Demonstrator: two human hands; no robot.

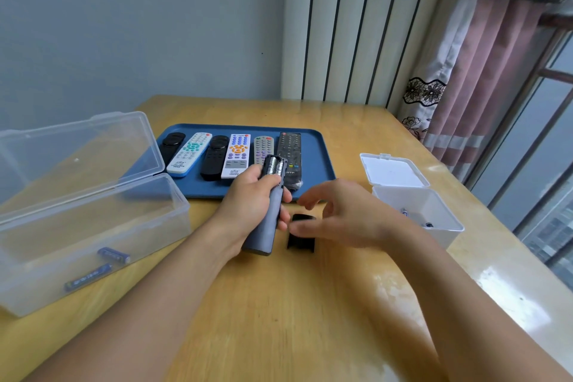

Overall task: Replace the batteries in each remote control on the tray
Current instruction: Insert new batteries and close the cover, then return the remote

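My left hand (pixel 248 205) grips a dark grey remote (pixel 269 217) back side up, its battery bay uncovered with two silver batteries (pixel 275 166) seated at the far end. My right hand (pixel 338 214) hovers just right of it, fingers loosely spread and holding nothing, above the black battery cover (pixel 301 239) lying on the table. Behind them the blue tray (pixel 322 158) carries several remotes in a row, among them a white and teal one (pixel 189 153) and a black one (pixel 290 155).
A large clear lidded box (pixel 93 226) at the left holds two blue batteries (pixel 96 270). A small white box (pixel 418 205) with its lid up stands at the right, small items inside. The wooden table (pixel 279 304) meets the wall behind and a curtained window on the right.
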